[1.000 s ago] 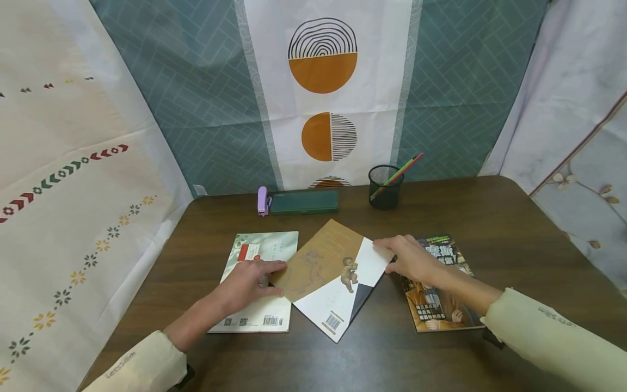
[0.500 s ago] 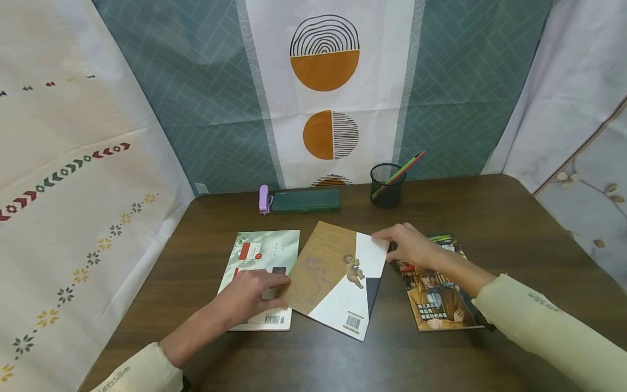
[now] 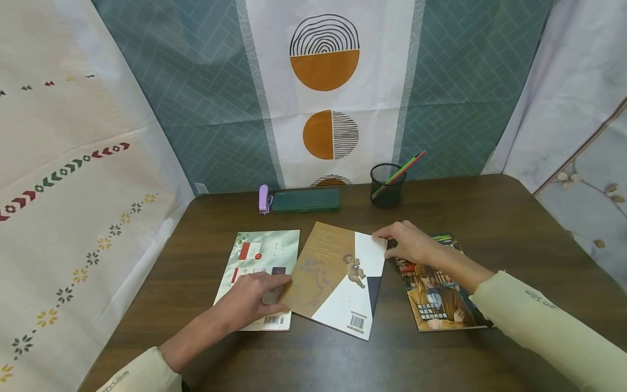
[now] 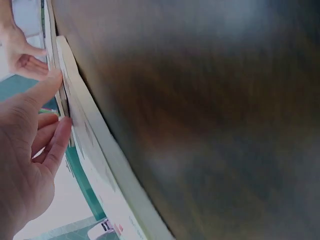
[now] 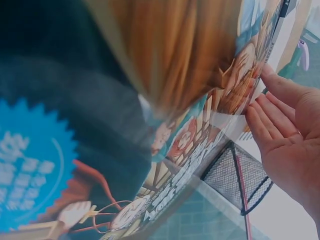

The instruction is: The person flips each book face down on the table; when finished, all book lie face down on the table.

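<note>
A tan and white magazine [image 3: 320, 277] with a cherub figure and a barcode lies slightly turned mid-table in the head view. My left hand [image 3: 252, 296] touches its left edge with thumb and index finger extended, above a pale green and white magazine [image 3: 279, 245] that it partly covers. At the upper right corner, my right hand [image 3: 406, 242] rests its fingertips and thumb against the edge. Beneath the right wrist lies a dark magazine [image 3: 436, 305] picturing a person in a brown coat. The left wrist view shows my left fingers [image 4: 62, 132] nearly straight along the edge.
At the table's back stand a purple stapler [image 3: 264, 200], a dark green case [image 3: 306, 201] and a black mesh pen holder [image 3: 386, 190] with red and green pencils. Patterned cloth [image 3: 210, 109] hangs behind the wooden table [image 3: 313, 365].
The tan and white magazine has turned counterclockwise between my hands, its lower end swinging right and its top shifting left. Both hands have stayed at its edges, with little movement in the last half second.
</note>
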`<state>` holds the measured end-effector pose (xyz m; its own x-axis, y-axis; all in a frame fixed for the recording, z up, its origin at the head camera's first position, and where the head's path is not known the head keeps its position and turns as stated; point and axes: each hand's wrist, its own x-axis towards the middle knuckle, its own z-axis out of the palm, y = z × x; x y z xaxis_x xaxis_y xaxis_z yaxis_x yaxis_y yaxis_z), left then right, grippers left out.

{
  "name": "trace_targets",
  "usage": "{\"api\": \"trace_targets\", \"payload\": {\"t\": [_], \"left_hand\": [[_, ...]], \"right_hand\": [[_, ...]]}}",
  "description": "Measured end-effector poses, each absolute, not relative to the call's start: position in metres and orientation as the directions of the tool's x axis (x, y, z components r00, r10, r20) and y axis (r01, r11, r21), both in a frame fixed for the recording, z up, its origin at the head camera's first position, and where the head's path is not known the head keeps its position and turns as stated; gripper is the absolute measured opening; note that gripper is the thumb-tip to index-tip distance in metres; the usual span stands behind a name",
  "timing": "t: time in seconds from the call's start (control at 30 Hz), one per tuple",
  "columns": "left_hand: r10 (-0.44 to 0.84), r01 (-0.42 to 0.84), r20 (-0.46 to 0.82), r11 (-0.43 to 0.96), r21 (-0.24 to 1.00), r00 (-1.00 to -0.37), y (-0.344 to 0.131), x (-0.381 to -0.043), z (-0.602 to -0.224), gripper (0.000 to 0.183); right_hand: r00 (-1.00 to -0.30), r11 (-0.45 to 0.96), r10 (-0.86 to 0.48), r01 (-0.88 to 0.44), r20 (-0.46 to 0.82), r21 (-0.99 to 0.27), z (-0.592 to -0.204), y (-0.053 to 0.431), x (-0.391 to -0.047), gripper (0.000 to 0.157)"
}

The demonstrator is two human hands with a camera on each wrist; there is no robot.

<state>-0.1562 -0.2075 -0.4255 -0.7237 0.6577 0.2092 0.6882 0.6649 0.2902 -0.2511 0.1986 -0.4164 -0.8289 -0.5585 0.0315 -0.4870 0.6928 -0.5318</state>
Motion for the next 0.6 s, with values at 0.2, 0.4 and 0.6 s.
{"api": "trace_targets", "payload": {"t": [0.2,0.4,0.6], "left_hand": [[0.661,0.71,0.258,0.643,0.289,-0.704,-0.206,-0.15,-0.428,0.054],[0.702,0.776,0.342,0.607,0.171,-0.625,-0.201,-0.142,-0.432,0.051],[0.7,0.777,0.364,0.617,0.122,-0.614,-0.194,-0.131,-0.435,0.057]], "right_hand": [[-0.834,0.697,-0.551,-0.487,0.043,-0.526,-0.416,0.195,-0.254,0.046],[-0.828,0.687,-0.556,-0.505,0.069,-0.523,-0.414,0.194,-0.257,0.043],[-0.83,0.661,-0.551,-0.496,0.084,-0.564,-0.415,0.196,-0.259,0.041]]}}
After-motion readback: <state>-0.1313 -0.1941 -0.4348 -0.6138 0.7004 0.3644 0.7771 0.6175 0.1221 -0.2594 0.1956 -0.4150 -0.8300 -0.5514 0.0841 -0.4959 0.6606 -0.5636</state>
